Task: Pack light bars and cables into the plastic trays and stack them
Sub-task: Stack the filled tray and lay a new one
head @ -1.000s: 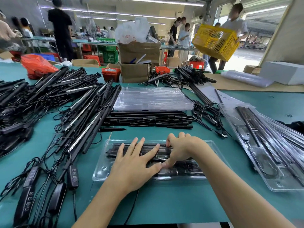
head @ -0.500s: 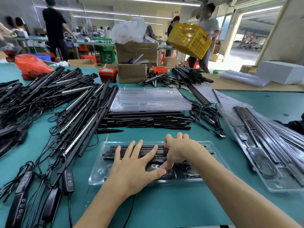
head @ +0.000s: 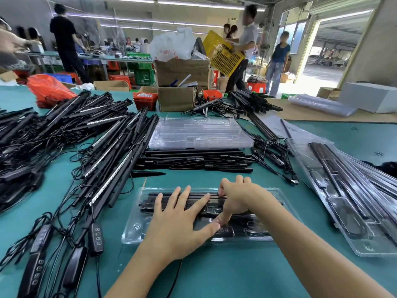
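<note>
Left hand [head: 178,224] flat, fingers spread, pressing black light bars [head: 189,201] into clear plastic tray [head: 133,231] near table edge — right hand [head: 236,196] curled, thumb pushing controller down. Filled trays [head: 354,201] stacked right; loose bars [head: 103,151] and empty trays [head: 199,132] left — far from done.

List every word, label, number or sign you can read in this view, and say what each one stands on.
None can be read.
White plastic bag on the cardboard boxes: red print, too blurred.
Green sign on the far wall: too small.
Inline controller on a cable: round button marks, no legible characters.
Paper sheet beside the empty trays: faint print, unreadable.
</note>
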`<state>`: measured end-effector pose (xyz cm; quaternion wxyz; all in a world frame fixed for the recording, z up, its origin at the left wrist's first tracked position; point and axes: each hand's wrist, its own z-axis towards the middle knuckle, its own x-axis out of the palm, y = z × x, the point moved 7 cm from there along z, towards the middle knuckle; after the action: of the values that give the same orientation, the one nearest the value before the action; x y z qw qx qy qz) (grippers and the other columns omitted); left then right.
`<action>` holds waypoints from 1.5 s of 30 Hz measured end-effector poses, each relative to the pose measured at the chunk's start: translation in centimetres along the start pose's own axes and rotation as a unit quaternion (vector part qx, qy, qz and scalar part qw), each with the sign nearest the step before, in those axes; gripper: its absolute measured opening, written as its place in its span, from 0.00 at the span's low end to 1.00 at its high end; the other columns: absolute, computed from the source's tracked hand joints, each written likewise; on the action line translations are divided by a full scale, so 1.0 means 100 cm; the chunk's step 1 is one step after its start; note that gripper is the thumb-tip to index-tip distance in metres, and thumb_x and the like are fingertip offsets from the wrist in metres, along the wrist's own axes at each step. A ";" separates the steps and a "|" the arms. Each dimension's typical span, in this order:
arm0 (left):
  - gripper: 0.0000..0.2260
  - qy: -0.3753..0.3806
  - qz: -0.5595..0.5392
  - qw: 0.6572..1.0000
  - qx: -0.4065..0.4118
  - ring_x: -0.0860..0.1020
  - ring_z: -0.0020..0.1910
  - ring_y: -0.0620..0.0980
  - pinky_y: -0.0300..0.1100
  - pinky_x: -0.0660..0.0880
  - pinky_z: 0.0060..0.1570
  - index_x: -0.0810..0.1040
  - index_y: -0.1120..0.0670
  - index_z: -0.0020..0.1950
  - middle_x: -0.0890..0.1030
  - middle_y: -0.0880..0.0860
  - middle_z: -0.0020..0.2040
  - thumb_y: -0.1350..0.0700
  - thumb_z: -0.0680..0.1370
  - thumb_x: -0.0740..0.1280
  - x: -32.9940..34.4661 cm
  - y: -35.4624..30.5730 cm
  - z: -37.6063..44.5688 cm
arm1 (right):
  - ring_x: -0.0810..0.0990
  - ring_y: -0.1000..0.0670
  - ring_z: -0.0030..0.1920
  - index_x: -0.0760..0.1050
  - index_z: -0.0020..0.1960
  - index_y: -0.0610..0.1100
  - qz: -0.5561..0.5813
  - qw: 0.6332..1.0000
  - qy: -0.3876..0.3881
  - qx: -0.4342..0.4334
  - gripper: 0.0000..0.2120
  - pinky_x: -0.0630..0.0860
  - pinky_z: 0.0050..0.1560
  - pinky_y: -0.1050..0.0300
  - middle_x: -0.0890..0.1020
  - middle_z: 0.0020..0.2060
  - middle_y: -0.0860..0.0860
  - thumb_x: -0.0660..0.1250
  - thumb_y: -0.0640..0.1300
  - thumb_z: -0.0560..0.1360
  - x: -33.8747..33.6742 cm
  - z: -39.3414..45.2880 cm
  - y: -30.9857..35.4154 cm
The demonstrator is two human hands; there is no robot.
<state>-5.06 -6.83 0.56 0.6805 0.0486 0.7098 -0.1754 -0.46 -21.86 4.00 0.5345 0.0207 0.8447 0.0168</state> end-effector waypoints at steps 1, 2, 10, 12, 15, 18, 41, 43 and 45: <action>0.38 0.002 -0.004 1.000 0.000 0.35 0.80 0.47 0.60 0.33 0.75 0.39 0.29 0.77 0.41 0.47 0.82 0.21 0.67 0.36 -0.002 -0.001 -0.001 | 0.61 0.43 0.68 0.64 0.67 0.53 0.008 1.000 -0.002 -0.003 0.38 0.66 0.66 0.45 0.63 0.66 0.45 0.79 0.62 0.65 0.001 -0.001 -0.002; 0.38 0.002 -0.010 1.000 0.000 0.36 0.80 0.47 0.60 0.34 0.76 0.41 0.30 0.78 0.42 0.47 0.83 0.21 0.68 0.38 -0.005 -0.002 -0.002 | 0.61 0.43 0.67 0.64 0.66 0.53 0.016 1.000 -0.007 -0.005 0.38 0.66 0.65 0.46 0.63 0.65 0.46 0.79 0.63 0.64 0.002 -0.001 -0.005; 0.30 -0.116 0.013 0.992 -0.053 0.67 0.46 0.46 0.42 0.66 0.46 0.62 0.44 0.43 0.67 0.41 0.43 0.19 0.61 0.55 -0.062 -0.003 -0.045 | 0.62 0.43 0.68 0.63 0.66 0.52 0.033 0.999 -0.009 -0.014 0.43 0.66 0.69 0.43 0.64 0.66 0.46 0.77 0.69 0.61 0.003 -0.003 -0.009; 0.30 -0.021 0.078 0.991 -0.108 0.71 0.43 0.46 0.43 0.65 0.42 0.65 0.46 0.40 0.71 0.44 0.39 0.20 0.62 0.57 -0.060 0.003 -0.059 | 0.61 0.42 0.69 0.63 0.67 0.51 0.027 1.000 0.003 -0.007 0.44 0.66 0.70 0.40 0.64 0.67 0.45 0.78 0.69 0.61 0.002 -0.002 -0.007; 0.25 0.094 0.120 0.980 -0.131 0.72 0.44 0.49 0.45 0.66 0.43 0.66 0.48 0.42 0.69 0.45 0.39 0.27 0.67 0.62 -0.053 0.007 -0.076 | 0.61 0.40 0.71 0.63 0.70 0.49 0.009 1.000 0.011 0.000 0.46 0.65 0.71 0.37 0.64 0.69 0.43 0.78 0.68 0.61 0.000 0.000 -0.005; 0.13 0.155 0.083 0.980 -0.094 0.73 0.48 0.49 0.42 0.69 0.46 0.68 0.49 0.42 0.72 0.45 0.41 0.41 0.73 0.62 -0.044 0.001 -0.083 | 0.61 0.39 0.71 0.62 0.71 0.48 0.002 1.000 0.014 0.002 0.48 0.65 0.71 0.37 0.64 0.69 0.43 0.78 0.68 0.62 0.000 0.001 -0.005; 0.38 0.273 -0.230 0.928 -0.104 0.78 0.36 0.43 0.44 0.76 0.52 0.82 0.46 0.38 0.86 0.46 0.45 0.14 0.56 0.56 -0.084 0.045 -0.113 | 0.62 0.44 0.59 0.65 0.67 0.55 0.022 0.999 0.040 -0.001 0.42 0.68 0.67 0.41 0.63 0.60 0.47 0.79 0.67 0.61 -0.009 0.014 -0.018; 0.34 0.282 -0.292 0.910 -0.083 0.78 0.37 0.42 0.42 0.75 0.50 0.76 0.49 0.39 0.86 0.46 0.45 0.18 0.62 0.60 -0.087 0.039 -0.119 | 0.63 0.44 0.58 0.65 0.66 0.55 0.016 0.999 0.045 0.000 0.41 0.69 0.67 0.41 0.62 0.58 0.48 0.79 0.67 0.61 -0.009 0.015 -0.019; 0.26 0.269 -0.388 0.877 -0.086 0.76 0.29 0.42 0.35 0.72 0.35 0.71 0.53 0.41 0.85 0.48 0.37 0.29 0.72 0.66 -0.087 0.031 -0.119 | 0.65 0.44 0.58 0.65 0.66 0.56 0.007 0.999 0.050 0.000 0.41 0.70 0.66 0.41 0.62 0.58 0.48 0.80 0.66 0.60 -0.011 0.015 -0.018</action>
<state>-14.82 1.30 8.70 0.3422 -0.2440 0.8396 -0.3442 1.32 -23.72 4.22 0.4915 0.0259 0.8702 0.0220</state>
